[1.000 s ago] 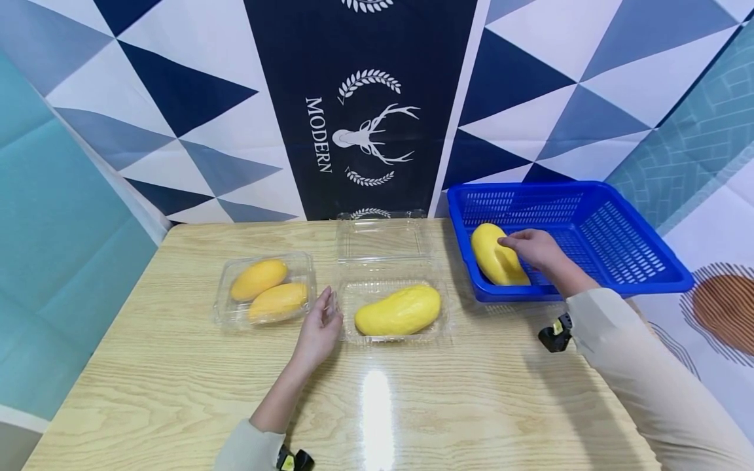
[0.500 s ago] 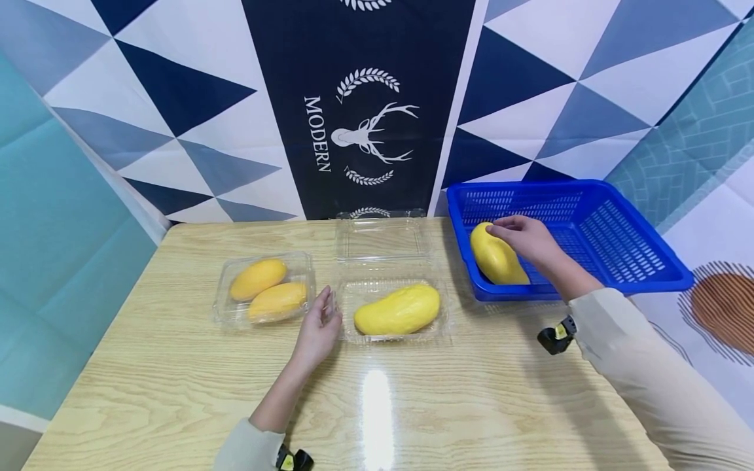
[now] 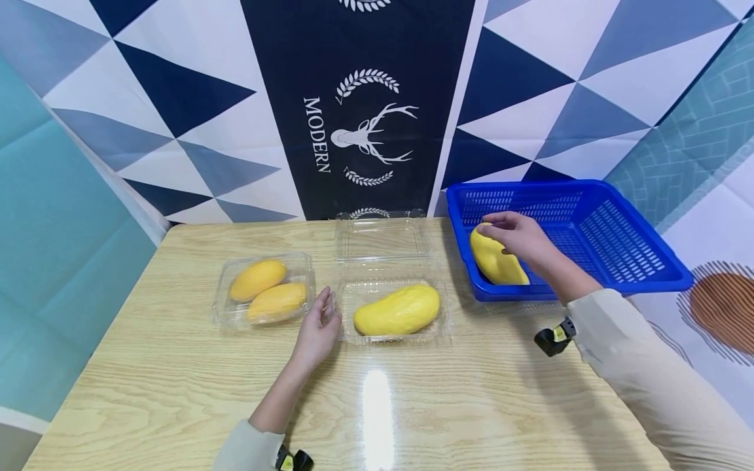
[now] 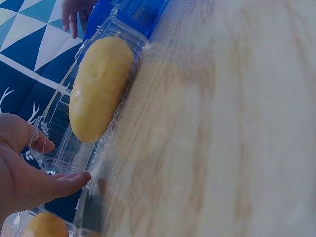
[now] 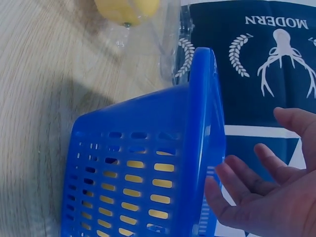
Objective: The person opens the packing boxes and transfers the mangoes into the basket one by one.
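Note:
In the head view, my left hand (image 3: 317, 330) rests at the left end of an open clear plastic clamshell container (image 3: 347, 337), its relaxed fingers touching the rim. One large yellow mango (image 3: 397, 311) lies inside, also plain in the left wrist view (image 4: 101, 89). Over the blue basket (image 3: 612, 229) hovers my right hand (image 3: 518, 235), fingers spread and loosely bent. Beneath its fingertips a second large mango (image 3: 495, 258) lies against the basket's left wall; whether they touch it cannot be told. Only slivers of yellow show through the basket's holes in the right wrist view.
A closed clear container (image 3: 220, 314) with two smaller orange-yellow mangoes (image 3: 259, 280) stands at the left. The open container's lid (image 3: 383, 239) leans back toward the patterned wall cloth (image 3: 377, 85). All stand on the wooden table (image 3: 194, 392).
My right hand has shifted left and slightly away from me over the mango in the basket. That mango has barely moved. The left hand and both containers stay put.

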The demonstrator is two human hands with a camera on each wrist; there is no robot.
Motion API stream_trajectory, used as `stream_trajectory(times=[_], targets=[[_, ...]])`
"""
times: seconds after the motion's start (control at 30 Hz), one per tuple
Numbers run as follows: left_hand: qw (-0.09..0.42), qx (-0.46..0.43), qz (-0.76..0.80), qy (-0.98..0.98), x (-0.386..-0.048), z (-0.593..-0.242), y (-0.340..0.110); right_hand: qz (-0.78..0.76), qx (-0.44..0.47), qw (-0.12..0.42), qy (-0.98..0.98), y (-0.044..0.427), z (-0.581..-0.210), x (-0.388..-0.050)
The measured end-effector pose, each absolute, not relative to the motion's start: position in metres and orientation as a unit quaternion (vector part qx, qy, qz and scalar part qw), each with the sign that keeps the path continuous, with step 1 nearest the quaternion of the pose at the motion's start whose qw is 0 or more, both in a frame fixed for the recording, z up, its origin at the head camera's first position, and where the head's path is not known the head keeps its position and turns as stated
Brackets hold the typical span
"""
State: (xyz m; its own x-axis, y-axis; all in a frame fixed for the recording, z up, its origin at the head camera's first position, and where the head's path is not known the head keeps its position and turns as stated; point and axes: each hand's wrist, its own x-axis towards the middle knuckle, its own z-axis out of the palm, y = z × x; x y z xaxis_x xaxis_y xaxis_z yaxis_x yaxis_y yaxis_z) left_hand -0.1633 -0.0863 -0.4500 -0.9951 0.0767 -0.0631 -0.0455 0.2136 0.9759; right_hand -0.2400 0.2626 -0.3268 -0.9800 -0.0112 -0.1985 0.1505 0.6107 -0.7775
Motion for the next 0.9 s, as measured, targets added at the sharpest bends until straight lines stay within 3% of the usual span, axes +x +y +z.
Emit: stream_trajectory(times=[0.9], targets=[[0.048,0.003,0.623,0.781,-0.163,-0.447,-0.086,-0.457,-0.010,0.116,0.882,0.249,-0.320,-0.234]])
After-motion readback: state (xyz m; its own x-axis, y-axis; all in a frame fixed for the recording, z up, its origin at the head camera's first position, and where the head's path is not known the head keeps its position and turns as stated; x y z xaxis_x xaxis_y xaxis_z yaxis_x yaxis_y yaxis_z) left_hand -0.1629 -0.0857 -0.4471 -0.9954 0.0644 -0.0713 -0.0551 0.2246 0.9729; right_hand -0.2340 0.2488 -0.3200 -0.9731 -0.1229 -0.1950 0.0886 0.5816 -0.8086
